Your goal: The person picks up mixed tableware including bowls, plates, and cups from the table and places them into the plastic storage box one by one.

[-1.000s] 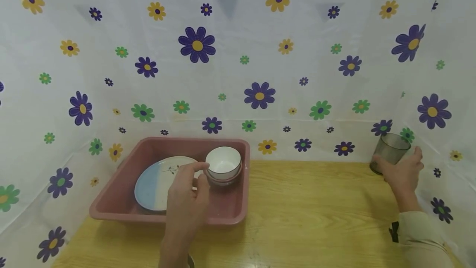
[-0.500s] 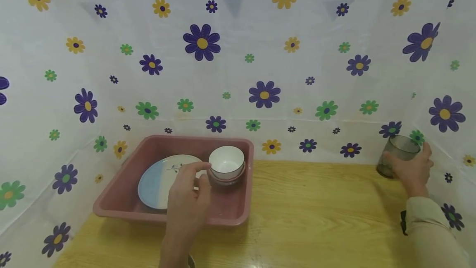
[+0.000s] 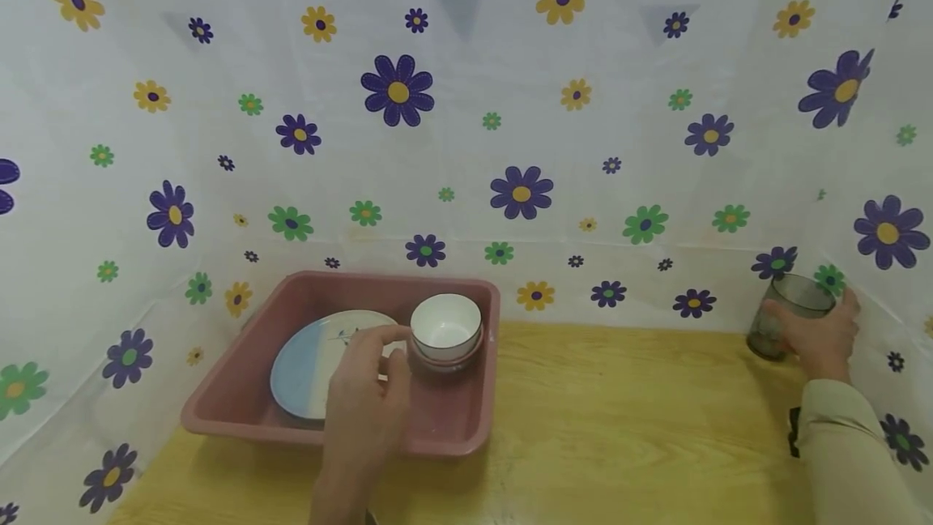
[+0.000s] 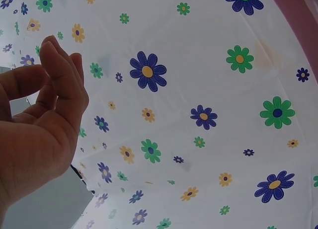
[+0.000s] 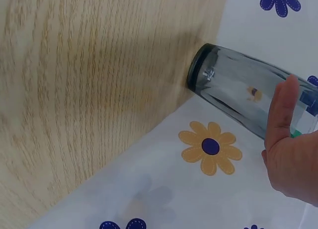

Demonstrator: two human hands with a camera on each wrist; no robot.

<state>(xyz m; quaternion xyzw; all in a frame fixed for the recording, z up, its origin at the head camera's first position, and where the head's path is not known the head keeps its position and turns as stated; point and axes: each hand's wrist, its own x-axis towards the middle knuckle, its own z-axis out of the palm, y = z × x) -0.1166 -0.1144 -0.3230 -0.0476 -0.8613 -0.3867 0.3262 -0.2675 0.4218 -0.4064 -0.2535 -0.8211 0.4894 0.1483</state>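
Observation:
At the table's back right corner, a smoky clear drinking glass (image 3: 800, 292) stands upright. My right hand (image 3: 824, 340) holds it, thumb across the near side and fingers at its right. In the right wrist view the thumb lies against the wall of the glass (image 5: 238, 87); the other fingers are mostly hidden. My left hand (image 3: 370, 387) hovers at the near side of a pink plastic basin (image 3: 481, 403), its fingers loosely bent and holding nothing. The left wrist view shows that hand (image 4: 54, 110) with nothing in its grasp.
In the basin lie a blue and cream plate (image 3: 302, 367), partly hidden by my left hand, and a white bowl (image 3: 446, 326) stacked on another bowl. A flowered white sheet (image 3: 466, 144) walls the wooden table (image 3: 619, 411) at the back and sides.
The head view has shifted slightly, so the basin and glass sit a little further right in the picture. Both hands keep about the same pose, the right one staying at the glass.

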